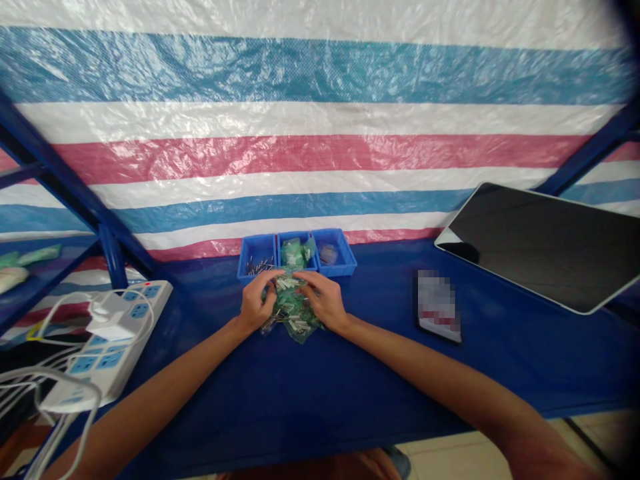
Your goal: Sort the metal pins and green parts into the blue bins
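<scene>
A striped plastic sheet (320,133) in white, blue and red is seen hung as a backdrop behind a table covered with a blue cloth (350,373). At the right, a dark-screened tablet (543,243) is propped at a tilt on the cloth, and a phone (437,305) is laid flat just left of it. At the left edge, a white power strip (113,333) with cables plugged in is placed on the cloth. Three small blue bins (297,252) are set in a row at the back of the table, against the sheet; dark metal pieces are held in the left one, greenish packets in the middle one. Just in front of the bins, a clear bag of small green and white parts (293,308) is lying on the cloth. The bag is gripped at its upper end from both sides: the left hand (257,301) and the right hand (324,299) are curled, their fingertips pinching its top edge close together.
</scene>
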Demonstrator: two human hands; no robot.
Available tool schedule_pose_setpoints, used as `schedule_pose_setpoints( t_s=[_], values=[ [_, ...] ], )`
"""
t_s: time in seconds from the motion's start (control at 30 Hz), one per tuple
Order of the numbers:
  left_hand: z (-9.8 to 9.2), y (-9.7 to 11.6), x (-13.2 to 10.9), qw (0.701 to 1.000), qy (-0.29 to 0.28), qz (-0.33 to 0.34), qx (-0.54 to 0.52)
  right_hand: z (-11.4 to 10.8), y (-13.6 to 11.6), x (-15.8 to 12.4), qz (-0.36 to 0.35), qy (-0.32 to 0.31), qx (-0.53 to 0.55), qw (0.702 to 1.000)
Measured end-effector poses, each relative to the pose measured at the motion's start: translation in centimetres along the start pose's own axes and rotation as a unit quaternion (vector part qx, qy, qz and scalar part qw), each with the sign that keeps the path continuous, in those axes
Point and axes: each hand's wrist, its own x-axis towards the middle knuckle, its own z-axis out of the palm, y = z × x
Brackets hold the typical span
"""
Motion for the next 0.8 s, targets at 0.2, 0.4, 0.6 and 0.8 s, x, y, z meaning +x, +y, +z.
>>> schedule_pose_setpoints(
  t_s=[0.2, 0.4, 0.6, 0.8],
  values=[
    [0.1, 0.8, 0.7, 1.0, 0.007, 0.01, 0.029, -0.1, -0.2, 0.2, -0.01, 0.004, -0.022, 1.0],
    [0.4, 0.5, 0.7, 0.998, 0.031, 0.009, 0.047, -0.2, -0.7, 0.4, 0.0, 0.031, -0.046, 0.998],
    [0.7, 0.2, 0.4, 0.997, 0.037, -0.042, 0.046, 0.2, -0.2, 0.0, 0.054, 0.025, 0.038, 0.998],
    [1.0, -0.2, 0.1, 0.996, 0.041, -0.074, 0.011, 0.1, -0.1, 0.0, 0.032, 0.007, 0.024, 0.999]
  ],
)
